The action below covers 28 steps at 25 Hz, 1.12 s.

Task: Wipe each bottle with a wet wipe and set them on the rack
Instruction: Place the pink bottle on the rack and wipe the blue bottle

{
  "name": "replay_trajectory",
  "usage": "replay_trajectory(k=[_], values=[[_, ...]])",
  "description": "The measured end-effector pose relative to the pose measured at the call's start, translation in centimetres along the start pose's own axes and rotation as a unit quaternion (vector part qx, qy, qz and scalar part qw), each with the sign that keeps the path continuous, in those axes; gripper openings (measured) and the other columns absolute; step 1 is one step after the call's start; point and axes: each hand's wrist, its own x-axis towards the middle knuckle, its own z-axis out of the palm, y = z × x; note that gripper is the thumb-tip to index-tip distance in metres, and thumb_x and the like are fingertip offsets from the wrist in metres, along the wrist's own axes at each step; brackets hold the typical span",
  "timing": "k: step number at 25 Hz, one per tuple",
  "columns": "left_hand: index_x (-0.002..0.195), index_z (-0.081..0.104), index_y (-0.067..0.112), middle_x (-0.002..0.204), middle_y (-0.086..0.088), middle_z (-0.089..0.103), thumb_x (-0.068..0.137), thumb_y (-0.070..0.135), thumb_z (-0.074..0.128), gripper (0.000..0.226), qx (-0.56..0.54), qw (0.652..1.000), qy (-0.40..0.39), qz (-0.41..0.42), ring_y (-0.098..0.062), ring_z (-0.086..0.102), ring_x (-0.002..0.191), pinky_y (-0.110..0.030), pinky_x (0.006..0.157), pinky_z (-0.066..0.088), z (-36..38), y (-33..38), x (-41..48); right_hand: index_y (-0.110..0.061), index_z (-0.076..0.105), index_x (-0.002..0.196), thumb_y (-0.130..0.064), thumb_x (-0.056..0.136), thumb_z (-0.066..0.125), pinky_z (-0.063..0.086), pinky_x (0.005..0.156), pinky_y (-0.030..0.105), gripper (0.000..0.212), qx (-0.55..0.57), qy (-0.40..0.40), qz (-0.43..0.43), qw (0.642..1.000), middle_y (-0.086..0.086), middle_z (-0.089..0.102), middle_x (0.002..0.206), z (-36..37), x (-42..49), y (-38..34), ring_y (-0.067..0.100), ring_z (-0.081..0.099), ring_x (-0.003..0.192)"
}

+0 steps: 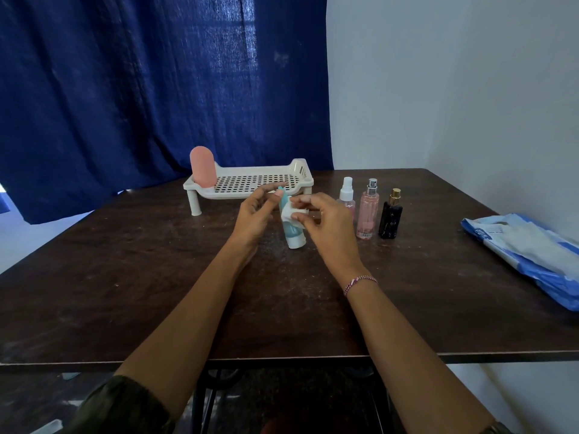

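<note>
A teal tube (293, 234) with a white cap, cap end down and tilted, is near the middle of the surface (156, 277), in front of the white rack (250, 180) by the far edge. Fingers of the left hand (253, 214) pinch its top end. Fingers of the right hand (326, 225) clamp a white wet wipe (286, 212) against its body.

Rack (250, 180) rear of table (156, 292); three bottles (367, 211) right of it; wipe pack (526, 242) far right.

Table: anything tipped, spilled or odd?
Nothing stands out. The pink bottle stands upright on the rack, the three waiting bottles stand upright, the left hand holds the teal tube, the right hand holds the wipe.
</note>
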Motion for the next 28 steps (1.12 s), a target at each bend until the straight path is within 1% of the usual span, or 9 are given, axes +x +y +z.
replay_trajectory(k=[4, 6, 10, 14, 18, 21, 24, 26, 28], values=[[0.118, 0.06, 0.019, 0.119, -0.006, 0.063, 0.094, 0.024, 0.054, 0.025, 0.002, 1.0, -0.002, 0.001, -0.022, 0.059, 0.111, -0.044, 0.097, 0.049, 0.07, 0.05, -0.04, -0.006, 0.067, 0.107, -0.014, 0.082, 0.067, 0.047, 0.083, 0.015, 0.025, -0.051, -0.002, -0.005, 0.999, 0.007, 0.065, 0.11, 0.23, -0.08, 0.23, 0.012, 0.06, 0.099], [0.118, 0.06, 0.018, 0.119, -0.004, 0.063, 0.095, 0.021, 0.052, 0.025, 0.001, 1.0, -0.006, 0.006, -0.02, 0.059, 0.111, -0.04, 0.096, 0.05, 0.17, 0.3, -0.2, -0.004, 0.067, 0.105, -0.013, 0.084, 0.065, 0.049, 0.085, 0.017, 0.023, -0.068, -0.001, -0.018, 0.998, 0.008, 0.065, 0.108, 0.35, -0.12, 0.09, 0.013, 0.06, 0.097], [0.122, 0.059, 0.02, 0.121, 0.004, 0.062, 0.095, 0.018, 0.051, 0.028, -0.007, 0.999, -0.044, 0.016, -0.011, 0.059, 0.114, -0.026, 0.091, 0.052, 0.35, 0.54, -0.45, -0.004, 0.065, 0.109, -0.009, 0.085, 0.063, 0.049, 0.092, 0.026, 0.025, -0.071, 0.016, -0.05, 0.996, 0.01, 0.063, 0.113, 0.58, -0.25, -0.36, 0.017, 0.058, 0.104], [0.123, 0.058, 0.022, 0.125, 0.0, 0.061, 0.094, 0.019, 0.053, 0.029, 0.003, 0.999, -0.036, 0.031, -0.011, 0.056, 0.118, -0.027, 0.094, 0.05, 0.2, 0.51, -0.47, -0.005, 0.065, 0.11, -0.008, 0.085, 0.063, 0.049, 0.095, 0.031, 0.025, -0.069, 0.001, -0.062, 0.996, 0.01, 0.062, 0.114, 0.74, -0.34, -0.28, 0.02, 0.057, 0.107], [0.124, 0.057, 0.019, 0.123, 0.003, 0.061, 0.093, 0.018, 0.054, 0.031, -0.004, 0.999, -0.035, 0.029, -0.004, 0.056, 0.113, -0.018, 0.085, 0.051, 0.08, 0.71, -0.63, -0.005, 0.065, 0.11, -0.011, 0.083, 0.066, 0.047, 0.096, 0.03, 0.028, -0.068, -0.008, -0.062, 0.996, 0.01, 0.063, 0.115, 0.69, -0.48, -0.43, 0.02, 0.057, 0.11], [0.127, 0.057, 0.011, 0.124, -0.001, 0.061, 0.092, 0.017, 0.055, 0.035, -0.017, 0.999, -0.023, 0.021, -0.008, 0.057, 0.115, -0.024, 0.091, 0.051, -0.04, 0.52, -0.51, -0.006, 0.064, 0.112, -0.012, 0.081, 0.068, 0.047, 0.097, 0.03, 0.033, -0.083, -0.022, -0.072, 0.994, 0.008, 0.062, 0.116, 0.7, -0.52, -0.48, 0.019, 0.056, 0.111], [0.126, 0.058, 0.013, 0.116, 0.002, 0.065, 0.091, 0.018, 0.057, 0.035, -0.016, 1.0, -0.015, 0.017, -0.01, 0.06, 0.112, -0.03, 0.095, 0.05, 0.14, 0.52, -0.54, -0.004, 0.065, 0.109, -0.004, 0.081, 0.066, 0.048, 0.096, 0.03, 0.028, -0.069, -0.005, -0.072, 0.995, 0.009, 0.063, 0.113, 0.65, -0.45, -0.57, 0.019, 0.058, 0.108], [0.125, 0.058, 0.015, 0.114, 0.005, 0.065, 0.091, 0.017, 0.057, 0.033, -0.01, 1.0, -0.019, 0.02, -0.006, 0.06, 0.11, -0.03, 0.096, 0.049, 0.34, 0.63, -0.57, -0.003, 0.066, 0.106, -0.002, 0.082, 0.065, 0.048, 0.093, 0.026, 0.025, -0.069, 0.015, -0.077, 0.995, 0.01, 0.065, 0.109, 0.52, -0.45, -0.7, 0.017, 0.06, 0.104], [0.124, 0.058, 0.014, 0.113, 0.008, 0.064, 0.092, 0.016, 0.056, 0.033, -0.002, 0.999, -0.023, 0.022, 0.003, 0.06, 0.104, -0.024, 0.094, 0.049, 0.58, 0.78, -0.67, -0.002, 0.067, 0.105, -0.003, 0.081, 0.065, 0.048, 0.091, 0.023, 0.023, -0.086, 0.027, -0.095, 0.991, 0.011, 0.066, 0.106, 0.46, -0.51, -0.75, 0.018, 0.062, 0.1]])
